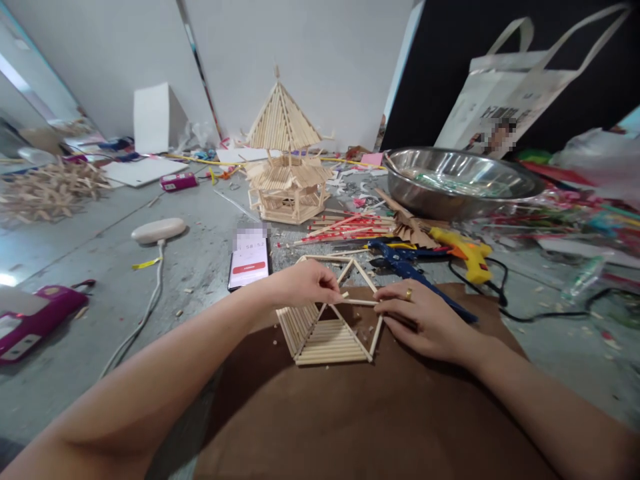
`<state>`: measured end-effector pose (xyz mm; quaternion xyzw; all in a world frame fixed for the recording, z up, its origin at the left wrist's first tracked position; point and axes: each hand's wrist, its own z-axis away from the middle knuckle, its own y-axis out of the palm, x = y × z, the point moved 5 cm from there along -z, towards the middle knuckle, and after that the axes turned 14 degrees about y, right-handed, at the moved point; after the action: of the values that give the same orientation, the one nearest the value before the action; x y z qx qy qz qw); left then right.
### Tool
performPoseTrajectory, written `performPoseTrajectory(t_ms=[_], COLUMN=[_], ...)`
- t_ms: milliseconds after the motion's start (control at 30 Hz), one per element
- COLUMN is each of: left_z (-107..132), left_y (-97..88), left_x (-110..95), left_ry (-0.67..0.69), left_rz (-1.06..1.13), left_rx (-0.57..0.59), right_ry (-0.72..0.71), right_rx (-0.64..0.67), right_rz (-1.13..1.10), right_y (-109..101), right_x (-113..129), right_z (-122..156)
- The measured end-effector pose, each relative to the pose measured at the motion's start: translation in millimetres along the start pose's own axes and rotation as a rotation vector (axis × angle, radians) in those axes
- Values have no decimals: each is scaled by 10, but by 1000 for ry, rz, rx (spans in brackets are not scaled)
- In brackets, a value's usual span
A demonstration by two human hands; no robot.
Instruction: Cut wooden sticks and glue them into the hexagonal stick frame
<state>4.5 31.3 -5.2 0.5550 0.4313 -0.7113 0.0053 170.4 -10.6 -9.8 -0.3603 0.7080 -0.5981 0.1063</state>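
A six-sided frame of thin wooden sticks (334, 341) lies in front of me, with spokes meeting near its middle. Rows of parallel sticks fill its front and left sections; the sections at the back and right are bare outline. My left hand (313, 283) reaches over the frame's back left, thumb and fingers pinched around a short wooden stick (345, 295) whose pale end pokes out near the centre. At the right corner, my right hand (423, 317) has its fingers closed on the frame where a spoke meets the rim. Its fingertips are partly hidden.
Brown paper (380, 413) lies under the frame. Behind stand a stick pagoda (287, 177) and a phone (249, 257). Rightward are blue pliers (415, 267), a yellow glue gun (465, 257), red-tipped sticks (345, 229) and a steel basin (450, 200). A white cable (150, 300) runs left.
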Motion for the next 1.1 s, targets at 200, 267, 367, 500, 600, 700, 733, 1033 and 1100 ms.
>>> performPoseTrajectory(t_ms=[200,267,367,500,600,700,733,1033,1100], left_z=[-19,-31,-49,-65,-74,-76,-74,-61,-61], left_y=[126,186,265,350,414,468,480,365,353], left_x=[-13,-33,-52,-64,-87,-106,-109,-226,-294], left_ry=[-120,-111,-86,-72,-73,-82,-84,75,172], left_rz=[598,727,827,926,974,979,968,234,119], left_rx=[-299,-338,-340,-354,-360,-360,-359,-299,-274], right_ry=[90,105,115,113,99,108,113,151,142], right_rx=[-99,-127,-145,-162,-227,-282,-288,-307,-304], right_rz=[-63,-78,-90,-108,-148,-167,-164,-152,-145], right_y=[-52,-55,-55,-77,-126,-163,-168,-201,-208], right_x=[39,59,90,147,200,225,228,237,251], right_z=[-6,0,13,19,22,30,35,64,60])
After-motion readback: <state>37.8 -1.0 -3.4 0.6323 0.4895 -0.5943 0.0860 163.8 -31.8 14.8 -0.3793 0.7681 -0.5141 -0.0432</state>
